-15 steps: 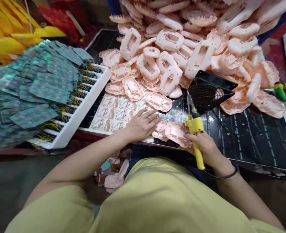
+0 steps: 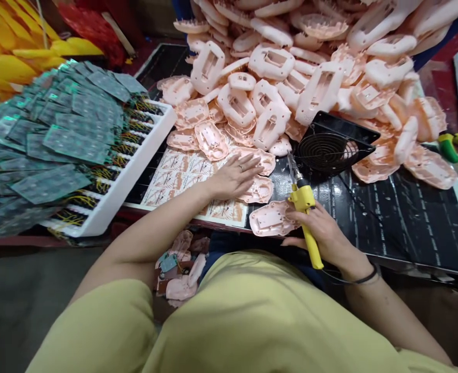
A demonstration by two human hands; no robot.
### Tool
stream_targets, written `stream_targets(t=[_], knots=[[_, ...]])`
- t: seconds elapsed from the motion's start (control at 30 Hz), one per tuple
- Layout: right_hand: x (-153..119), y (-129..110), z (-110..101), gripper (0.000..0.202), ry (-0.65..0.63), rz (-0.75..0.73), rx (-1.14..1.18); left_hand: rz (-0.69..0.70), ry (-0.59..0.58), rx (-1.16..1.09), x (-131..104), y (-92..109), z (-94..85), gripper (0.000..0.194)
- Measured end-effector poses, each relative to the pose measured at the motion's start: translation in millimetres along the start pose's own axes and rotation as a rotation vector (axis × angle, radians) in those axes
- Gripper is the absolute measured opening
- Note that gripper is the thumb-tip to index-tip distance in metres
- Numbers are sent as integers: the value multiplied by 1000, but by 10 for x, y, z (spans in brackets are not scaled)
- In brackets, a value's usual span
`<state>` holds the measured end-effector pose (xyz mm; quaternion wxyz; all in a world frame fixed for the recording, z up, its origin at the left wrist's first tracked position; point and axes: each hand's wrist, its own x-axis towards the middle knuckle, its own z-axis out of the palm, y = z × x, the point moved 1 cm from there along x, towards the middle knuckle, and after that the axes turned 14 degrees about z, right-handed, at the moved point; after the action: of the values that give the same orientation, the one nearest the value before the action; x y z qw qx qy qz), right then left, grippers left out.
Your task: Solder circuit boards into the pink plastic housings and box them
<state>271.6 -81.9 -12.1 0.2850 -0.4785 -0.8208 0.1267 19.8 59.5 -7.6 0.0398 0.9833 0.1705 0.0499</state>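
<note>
My right hand (image 2: 325,233) is wrapped around a yellow soldering gun (image 2: 303,199), whose metal tip points away from me toward the black fan. Its fingertips also touch the right end of a pale pink plastic shell (image 2: 269,220) lying hollow side up at the table's front edge. My left hand (image 2: 234,177) is stretched out flat, fingers together, partly over another pink shell (image 2: 259,189). Just beyond its fingers lies one more shell (image 2: 265,161). Whether the left palm presses on a shell is hidden.
A large heap of pink shells (image 2: 271,65) covers the back of the table. The black fan (image 2: 329,150) stands right of centre. At left, green circuit boards (image 2: 77,140) with yellow wires lean on a white foam rack (image 2: 135,171). Printed sheets (image 2: 174,176) lie beneath my left forearm.
My left hand has moved away from me, and the shell beside it now lies farther from the table edge. The shell at my right fingertips has shifted left. The soldering gun has moved slightly left.
</note>
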Motion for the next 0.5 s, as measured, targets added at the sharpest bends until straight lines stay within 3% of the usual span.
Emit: stream_targets(t=[0.17, 0.27, 0.5], knots=[[-35, -98, 93, 43, 48, -26, -40, -337, 21, 133, -177, 458, -3, 51], [9, -67, 145, 42, 37, -62, -24, -445, 22, 181, -235, 614, -41, 53], [161, 70, 242, 48, 11, -94, -8, -533, 36, 81, -149, 391, 68, 54]])
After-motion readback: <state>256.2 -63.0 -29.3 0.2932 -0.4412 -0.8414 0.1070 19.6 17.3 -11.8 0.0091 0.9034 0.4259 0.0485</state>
